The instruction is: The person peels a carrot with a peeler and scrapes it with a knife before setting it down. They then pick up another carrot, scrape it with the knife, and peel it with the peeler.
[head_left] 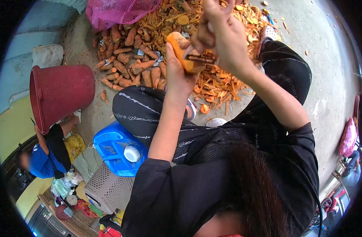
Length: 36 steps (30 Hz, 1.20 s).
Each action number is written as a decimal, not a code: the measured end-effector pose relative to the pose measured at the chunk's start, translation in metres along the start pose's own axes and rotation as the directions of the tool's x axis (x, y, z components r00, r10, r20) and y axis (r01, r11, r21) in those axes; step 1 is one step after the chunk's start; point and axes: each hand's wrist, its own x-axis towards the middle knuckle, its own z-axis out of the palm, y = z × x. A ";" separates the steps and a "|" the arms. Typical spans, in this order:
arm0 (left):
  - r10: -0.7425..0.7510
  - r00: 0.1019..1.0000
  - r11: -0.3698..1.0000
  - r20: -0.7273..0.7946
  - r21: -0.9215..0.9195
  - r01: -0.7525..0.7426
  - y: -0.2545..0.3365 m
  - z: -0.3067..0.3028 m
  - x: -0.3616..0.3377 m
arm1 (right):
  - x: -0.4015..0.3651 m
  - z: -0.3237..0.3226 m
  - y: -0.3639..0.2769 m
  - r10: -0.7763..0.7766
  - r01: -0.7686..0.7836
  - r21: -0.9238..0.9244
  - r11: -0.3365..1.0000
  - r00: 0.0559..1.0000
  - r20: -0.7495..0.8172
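Note:
A thick, partly peeled carrot [176, 41] is held upright and slightly tilted in my left hand [178, 71], whose fingers wrap round its lower part. My right hand [218, 33] is raised just to the right of the carrot, its fingers closed round the handle of a peeler. The peeler [200, 59], with a dark slotted blade, lies across the carrot's right side. Beyond my hands spreads a heap of orange peelings [224, 85]. Unpeeled, soil-covered carrots [123, 65] lie piled to the left of it.
A pink mesh sack [114, 14] stands behind the carrots. At left are a red tub [64, 93] and a person in blue [46, 158]. A blue jug [120, 148] and a grey crate [106, 187] sit beside my left leg. Another person [352, 168] is at far right.

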 end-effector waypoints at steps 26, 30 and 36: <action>-0.086 0.995 0.996 -0.043 -0.025 0.085 -0.003 0.006 -0.007 | 0.001 -0.009 0.023 -0.054 0.065 -0.075 0.995 0.988 0.146; -0.102 0.994 0.993 -0.046 -0.063 0.099 -0.006 0.000 -0.005 | -0.002 -0.001 0.006 0.118 -0.132 0.147 0.980 0.988 0.099; -0.111 0.992 0.989 -0.057 -0.105 0.104 -0.004 0.010 -0.007 | -0.001 -0.004 0.007 0.154 -0.162 0.112 0.980 0.985 0.082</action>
